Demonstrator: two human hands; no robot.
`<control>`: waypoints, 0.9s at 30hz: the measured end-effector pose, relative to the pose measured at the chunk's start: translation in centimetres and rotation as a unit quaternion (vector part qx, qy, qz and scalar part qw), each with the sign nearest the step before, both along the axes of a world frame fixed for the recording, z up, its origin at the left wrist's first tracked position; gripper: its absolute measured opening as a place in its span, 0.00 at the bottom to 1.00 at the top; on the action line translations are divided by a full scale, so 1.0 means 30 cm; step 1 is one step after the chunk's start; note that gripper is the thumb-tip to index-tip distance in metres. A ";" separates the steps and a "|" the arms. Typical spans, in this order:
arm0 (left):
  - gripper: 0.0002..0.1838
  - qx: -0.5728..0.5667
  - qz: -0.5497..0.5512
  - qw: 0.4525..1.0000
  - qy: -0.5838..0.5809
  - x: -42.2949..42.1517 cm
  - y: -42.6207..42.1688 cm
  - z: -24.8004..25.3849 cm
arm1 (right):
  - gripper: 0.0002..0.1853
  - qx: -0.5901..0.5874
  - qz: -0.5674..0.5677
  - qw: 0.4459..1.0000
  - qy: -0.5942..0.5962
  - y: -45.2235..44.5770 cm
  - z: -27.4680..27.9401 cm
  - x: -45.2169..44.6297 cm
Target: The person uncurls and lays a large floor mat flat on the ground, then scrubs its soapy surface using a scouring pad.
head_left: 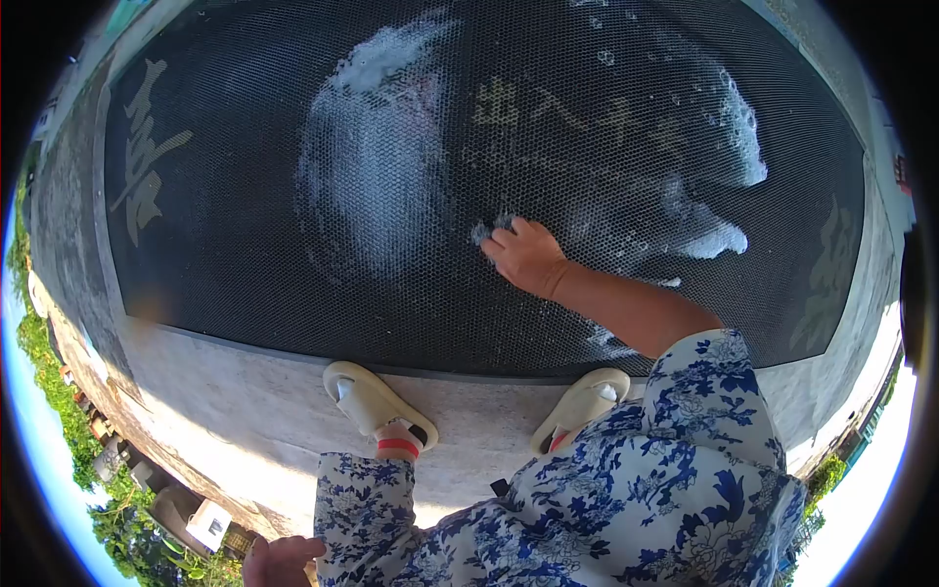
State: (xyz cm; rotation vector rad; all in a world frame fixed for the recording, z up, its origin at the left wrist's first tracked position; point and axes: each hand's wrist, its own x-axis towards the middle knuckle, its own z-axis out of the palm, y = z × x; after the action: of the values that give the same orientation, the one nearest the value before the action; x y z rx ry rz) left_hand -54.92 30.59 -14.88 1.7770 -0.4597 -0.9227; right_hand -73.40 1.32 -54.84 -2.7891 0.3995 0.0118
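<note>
A large dark mat [225, 264] lies flat on the ground, with a fine honeycomb texture and faded yellowish characters. My right hand [528, 256] presses down on it near the middle, fingers closed round a small blue-grey scrubber [480, 233]; its exact kind is hard to make out. White suds [386, 176] cover a broad patch left of this hand, and more foam [722, 238] spreads to the right. Low at the left, beside my patterned trouser leg, my left hand [283, 562] hangs partly cut off by the frame. Its visible fingers look loosely apart, holding nothing I can see.
My feet, in cream slippers [377, 396], stand at the mat's near edge on pale concrete [245, 382]. Green plants [127, 533] and various objects line the far lower left. Bright sunlight falls across the ground behind my feet.
</note>
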 end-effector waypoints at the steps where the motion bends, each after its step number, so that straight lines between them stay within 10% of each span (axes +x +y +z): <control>1: 0.32 0.000 0.000 1.000 -0.004 -0.001 0.000 0.002 | 0.11 0.000 0.000 1.000 -0.004 0.028 -0.008 -0.049; 3: 0.32 0.013 0.016 1.000 0.017 0.002 0.003 -0.008 | 0.12 0.032 0.116 0.989 -0.082 0.042 -0.036 -0.096; 11: 0.33 0.053 0.025 0.998 0.015 -0.025 -0.009 0.013 | 0.12 -0.105 -0.369 0.923 0.014 -0.573 -0.040 0.357; 20: 0.33 0.029 0.017 0.999 0.001 -0.005 -0.016 -0.027 | 0.10 0.021 0.116 0.975 -0.188 0.057 -0.074 0.097; 27: 0.33 0.015 -0.055 0.998 0.029 0.046 -0.101 -0.128 | 0.20 0.011 -0.408 0.913 -0.005 -0.444 0.053 -0.156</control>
State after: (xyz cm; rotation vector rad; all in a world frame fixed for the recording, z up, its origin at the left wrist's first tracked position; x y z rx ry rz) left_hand -53.53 27.56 -18.72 1.7604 -0.5125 -1.0601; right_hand -78.08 -12.01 -53.26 -2.3796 1.5002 -0.1872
